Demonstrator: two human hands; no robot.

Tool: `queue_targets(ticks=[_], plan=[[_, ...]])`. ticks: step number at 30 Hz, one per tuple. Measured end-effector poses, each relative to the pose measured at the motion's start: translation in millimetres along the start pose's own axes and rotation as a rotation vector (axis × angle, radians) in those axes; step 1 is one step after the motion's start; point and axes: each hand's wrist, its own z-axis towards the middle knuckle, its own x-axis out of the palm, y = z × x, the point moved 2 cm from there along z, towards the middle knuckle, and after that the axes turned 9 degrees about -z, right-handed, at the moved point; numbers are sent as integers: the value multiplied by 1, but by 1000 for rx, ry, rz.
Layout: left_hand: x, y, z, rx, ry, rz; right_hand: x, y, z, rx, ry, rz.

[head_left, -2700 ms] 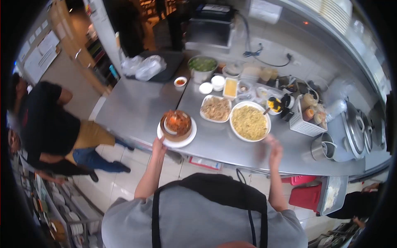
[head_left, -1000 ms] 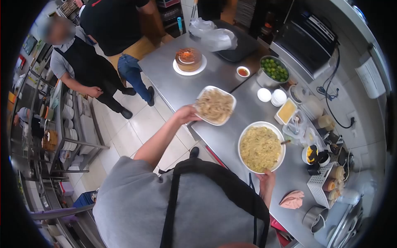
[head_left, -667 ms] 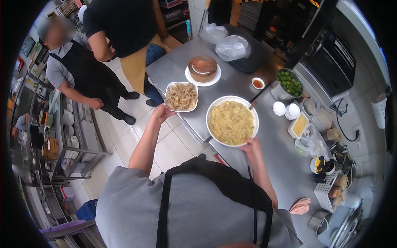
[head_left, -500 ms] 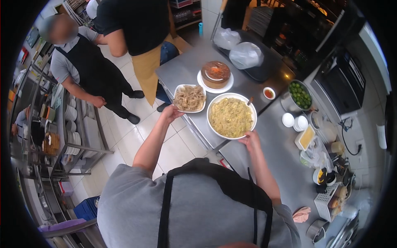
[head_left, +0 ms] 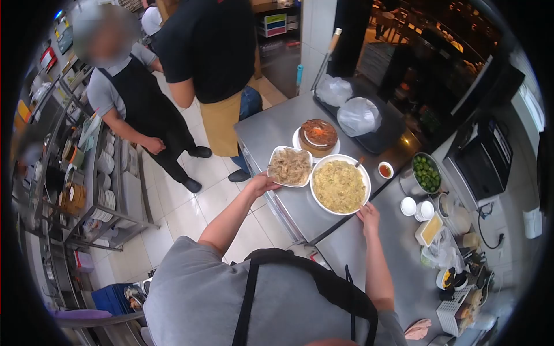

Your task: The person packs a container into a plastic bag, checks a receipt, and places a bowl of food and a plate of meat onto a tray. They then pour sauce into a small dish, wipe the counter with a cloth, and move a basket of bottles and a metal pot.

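Observation:
My left hand (head_left: pixel 264 184) grips the near-left edge of a white squarish dish (head_left: pixel 290 183) of light brown shredded meat (head_left: pixel 289 165), at the steel table's left edge. To its right is a big round white bowl (head_left: pixel 315 199) filled with yellowish fried rice (head_left: pixel 339 184), a utensil handle showing at its far-right rim. My right hand (head_left: pixel 369 218) has its fingers at the bowl's near-right rim, thumb up along the side; the fingertips underneath are hidden. Dish and bowl sit rim to rim. Just behind them, a round brown vessel with reddish food (head_left: pixel 318 135) stands on a white plate (head_left: pixel 333 149).
A dark tray (head_left: pixel 375 138) with plastic-wrapped items lies at the back. Toward the right are a sauce cup (head_left: pixel 385 169), a pot of green limes (head_left: pixel 426 174) and white cups (head_left: pixel 408 206). Two people (head_left: pixel 144 98) stand left, beyond the table. A shelf rack (head_left: pixel 98 190) lines the left.
My view has tilted up, so the table sits lower and farther right in it. The dish of meat has come slightly inward over the table, against the bowl.

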Motion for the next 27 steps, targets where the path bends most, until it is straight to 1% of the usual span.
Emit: queue_targets(ticks=[2, 3, 4, 5, 6, 7, 8, 9, 10, 11, 13, 15, 16, 17, 18, 19, 20, 21, 22, 23, 24, 25, 26, 27], plan=[[-8, 2, 1, -7, -6, -9, -12, 0, 0, -98, -19, -140], [-9, 2, 3, -12, -14, -24, -19, 2, -4, -148, -49, -149], [-10, -1, -2, 34, -64, 33, -26, 3, -10, -196, -97, -157], [-18, -1, 4, 136, -124, 130, -38, -2, -14, -271, -139, -199], [-33, -4, 17, 228, -419, 545, -53, -5, -21, -334, -225, -291], [-6, -15, -11, 493, -522, 636, -72, -6, -30, -354, -266, -374], [-15, -18, 0, 732, -473, 756, -89, -8, -40, -416, -340, -350], [1, -20, -3, 943, -434, 670, -114, -4, -51, -402, -412, -343], [19, -27, -5, 917, -356, 659, -138, 2, -63, -437, -418, -273], [72, -29, -38, 872, -213, 545, -161, 10, -76, -476, -406, -206], [132, -17, -47, 841, -45, 501, -201, 75, -128, -487, -585, -187], [216, 9, -83, 821, 7, 641, -250, 134, -165, -604, -687, -266], [257, 26, -100, 800, 35, 695, -272, 162, -179, -623, -736, -216], [293, 46, -114, 778, 58, 746, -298, 186, -183, -908, -807, -179], [320, 68, -123, 730, 200, 691, -304, 224, -212, -968, -969, -241], [349, 91, -135, 668, 311, 636, -310, 252, -228, -1078, -1044, -210], [372, 114, -145, 739, 384, 691, -316, 277, -237, -1244, -1088, -213], [389, 142, -146, 683, 523, 573, -318, 297, -241, -1407, -1119, -211], [407, 157, -160, 911, 573, 854, -321, 312, -243, -1436, -1133, -315], [420, 179, -175, 997, 633, 866, -322, 319, -243, -1463, -1138, -418], [427, 199, -190, 950, 687, 924, -323, 318, -238, -1448, -1080, -417], [430, 215, -200, 902, 744, 977, -324, 316, -230, -1435, -861, -241], [428, 228, -203, 884, 700, 972, -322, 312, -222, -1405, -652, -64], [424, 241, -204, 885, 711, 1018, -317, 297, -221, -1385, -616, -59]])
